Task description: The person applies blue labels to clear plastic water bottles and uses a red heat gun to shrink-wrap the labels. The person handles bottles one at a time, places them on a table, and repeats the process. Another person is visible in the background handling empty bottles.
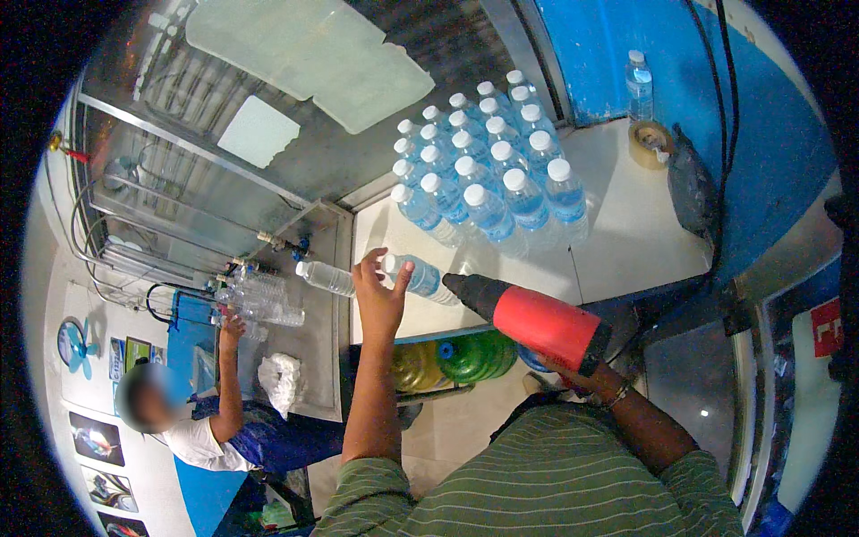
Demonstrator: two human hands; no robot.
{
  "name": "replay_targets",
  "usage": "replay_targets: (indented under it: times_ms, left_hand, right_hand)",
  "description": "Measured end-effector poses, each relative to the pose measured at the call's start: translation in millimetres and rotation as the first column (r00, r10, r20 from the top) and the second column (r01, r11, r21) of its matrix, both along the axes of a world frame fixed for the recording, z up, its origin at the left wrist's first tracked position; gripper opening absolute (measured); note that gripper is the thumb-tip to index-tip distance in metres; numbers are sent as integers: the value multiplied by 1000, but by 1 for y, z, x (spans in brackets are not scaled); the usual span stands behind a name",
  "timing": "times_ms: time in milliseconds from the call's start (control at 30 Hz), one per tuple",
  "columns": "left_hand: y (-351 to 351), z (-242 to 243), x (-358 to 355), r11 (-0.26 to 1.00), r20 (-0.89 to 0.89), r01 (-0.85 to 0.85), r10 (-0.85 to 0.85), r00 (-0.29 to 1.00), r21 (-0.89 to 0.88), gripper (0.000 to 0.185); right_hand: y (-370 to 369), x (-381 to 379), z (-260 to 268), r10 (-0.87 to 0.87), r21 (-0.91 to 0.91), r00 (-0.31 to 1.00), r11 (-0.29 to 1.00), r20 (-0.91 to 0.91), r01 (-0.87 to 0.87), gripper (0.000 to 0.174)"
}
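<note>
My left hand [381,292] is at the white cap of a clear plastic bottle with a blue label [424,278], thumb on one side and fingers on the other. My right hand [582,377] grips the handle of a red and black heat gun [547,323]. Its black nozzle points at the lower part of that bottle, close to it. Beyond stand several rows of capped, blue-labelled water bottles [500,218] on the white tiled counter [537,278]. Left of my hand, a capped bottle without a visible label [327,278] stands on the metal counter edge.
A co-worker [228,429] at the left reaches to a group of clear bottles [258,295] near valves [300,247]. A tape roll [649,144], a lone bottle [639,87] and hanging black cables [728,134] are at the right. Large green water jugs [476,356] lie beneath the counter.
</note>
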State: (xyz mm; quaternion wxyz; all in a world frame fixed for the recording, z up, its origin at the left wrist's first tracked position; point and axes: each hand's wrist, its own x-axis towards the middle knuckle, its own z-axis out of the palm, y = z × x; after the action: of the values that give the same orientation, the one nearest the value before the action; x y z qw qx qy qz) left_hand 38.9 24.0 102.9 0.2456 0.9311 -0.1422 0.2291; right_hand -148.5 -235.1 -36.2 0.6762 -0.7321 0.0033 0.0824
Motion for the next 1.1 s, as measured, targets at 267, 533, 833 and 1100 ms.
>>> replay_targets:
  times_ms: [267,533,833,1100]
  left_hand:
    - [32,8,11,933,-313,297,-349,883,-202,42]
    - [27,-53,1,819,-203,114,-271,941,-562,92]
    - [29,-98,7,795,-264,204,-414,871,-572,56]
    - [29,-102,9,830,-290,227,-414,863,-509,62]
  right_hand:
    - [-1,3,-9,-3,23,998,1000,68,1,52]
    - [22,47,-83,214,-421,973,893,82,-161,45]
    - [-4,0,-34,12,71,962,997,-271,8,39]
    - [-26,-30,-26,-185,221,977,962,108,158,33]
